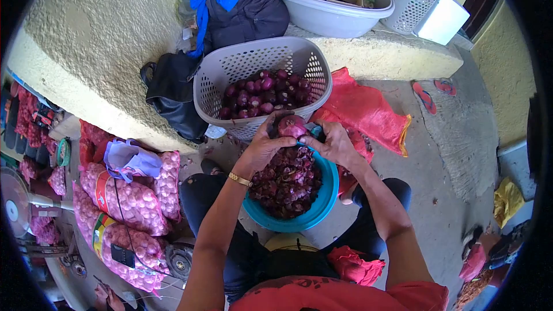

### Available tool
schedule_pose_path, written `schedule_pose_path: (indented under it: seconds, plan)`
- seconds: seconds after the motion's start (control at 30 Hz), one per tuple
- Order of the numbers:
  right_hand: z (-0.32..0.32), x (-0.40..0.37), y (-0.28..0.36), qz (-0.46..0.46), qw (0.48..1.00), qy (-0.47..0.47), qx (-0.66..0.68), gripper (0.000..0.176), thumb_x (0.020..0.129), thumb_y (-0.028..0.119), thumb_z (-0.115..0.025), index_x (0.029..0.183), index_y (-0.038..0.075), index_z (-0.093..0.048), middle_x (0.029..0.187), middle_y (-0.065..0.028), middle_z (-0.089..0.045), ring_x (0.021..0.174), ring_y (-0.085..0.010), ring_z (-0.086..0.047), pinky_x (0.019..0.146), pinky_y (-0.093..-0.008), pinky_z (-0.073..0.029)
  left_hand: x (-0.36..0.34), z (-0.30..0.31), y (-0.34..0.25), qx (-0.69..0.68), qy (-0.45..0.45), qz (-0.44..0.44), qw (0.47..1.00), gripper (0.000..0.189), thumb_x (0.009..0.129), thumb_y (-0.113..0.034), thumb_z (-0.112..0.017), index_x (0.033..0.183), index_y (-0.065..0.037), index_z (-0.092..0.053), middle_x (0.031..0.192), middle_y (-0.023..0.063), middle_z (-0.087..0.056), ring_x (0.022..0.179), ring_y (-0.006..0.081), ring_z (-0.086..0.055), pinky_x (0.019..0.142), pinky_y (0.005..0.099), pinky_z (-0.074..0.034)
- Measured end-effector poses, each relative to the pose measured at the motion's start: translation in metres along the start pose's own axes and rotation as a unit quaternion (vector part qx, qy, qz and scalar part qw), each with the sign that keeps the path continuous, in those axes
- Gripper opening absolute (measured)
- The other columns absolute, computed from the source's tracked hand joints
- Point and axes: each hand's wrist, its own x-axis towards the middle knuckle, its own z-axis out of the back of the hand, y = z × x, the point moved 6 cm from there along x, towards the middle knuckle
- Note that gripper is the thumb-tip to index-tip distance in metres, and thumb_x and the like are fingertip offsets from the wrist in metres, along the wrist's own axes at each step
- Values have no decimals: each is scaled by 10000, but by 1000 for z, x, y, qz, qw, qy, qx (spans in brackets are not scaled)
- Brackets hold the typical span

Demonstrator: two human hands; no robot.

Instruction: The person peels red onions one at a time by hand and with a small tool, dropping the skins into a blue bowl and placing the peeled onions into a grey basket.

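One red onion (292,125), firm, light, likely slippery-skinned, which we clasp by its sides in left hand (262,147) and right hand (337,144), bowl of peelings (324,207) just below.

- Bright, even daylight; soft shadow beneath the grey perforated plastic basket (262,83).
- Glare bleaches the white plastic crate (443,20) on its side.
- Round purple-red onion (292,125) at centre is sharp; fisheye bends the edges, corners black.
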Motion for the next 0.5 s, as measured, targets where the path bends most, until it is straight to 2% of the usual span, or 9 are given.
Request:
schedule_pose_path:
  seconds: [0.13, 0.2, 0.27, 0.33, 0.43, 0.5]
  plan:
    - [0, -2, -1, -33, 999, 31, -21, 372, 819, 288, -750, 1000, -20, -647, 794, -210, -659, 703, -338, -658, 648, -378, -507, -3, 0, -1, 34, -13, 6, 999, 633, 748, 48, -741, 1301, -64, -455, 1226, 65, -549, 1147, 157, -529, 1002, 312, -441]
    - [-3, -2, -6, -27, 999, 32, 24, 369, 830, 287, -738, 1004, -24, -643, 808, -223, -655, 710, -353, -655, 658, -386, -509, -1, 0, 0, 61, -9, -3, 998, 637, 738, 37, -757, 1292, -70, -461, 1222, 61, -549, 1146, 148, -522, 1007, 310, -432]
    - [-7, -2, -15, -12, 999, 32, 6, 361, 837, 287, -730, 1002, -23, -644, 812, -225, -657, 718, -353, -657, 662, -387, -510, -1, -2, -2, 149, 10, -24, 989, 664, 727, 15, -777, 1301, -61, -454, 1227, 57, -546, 1148, 140, -511, 1013, 307, -419]
    - [-9, -2, -15, 3, 999, 32, -10, 354, 844, 287, -722, 1001, -21, -644, 816, -228, -658, 726, -353, -659, 667, -389, -511, 0, 2, 2, 148, 4, -21, 989, 679, 726, 1, -784, 1313, -55, -446, 1233, 58, -543, 1147, 143, -512, 1015, 310, -416]
    - [-13, -2, -16, -23, 998, 59, -12, 347, 854, 290, -712, 1011, -13, -647, 825, -223, -662, 748, -354, -664, 674, -391, -514, -2, -2, -1, 139, 5, -15, 990, 691, 743, -15, -776, 1339, -40, -426, 1249, 62, -535, 1154, 149, -509, 1023, 313, -408]
    - [-9, -2, -11, -3, 999, 17, 43, 315, 887, 280, -691, 941, -26, -642, 697, -147, -629, 639, -146, -569, 603, -352, -469, -3, -4, -3, 132, 13, -10, 991, 686, 761, -17, -761, 1354, -32, -415, 1260, 65, -531, 1163, 152, -505, 1029, 315, -403]
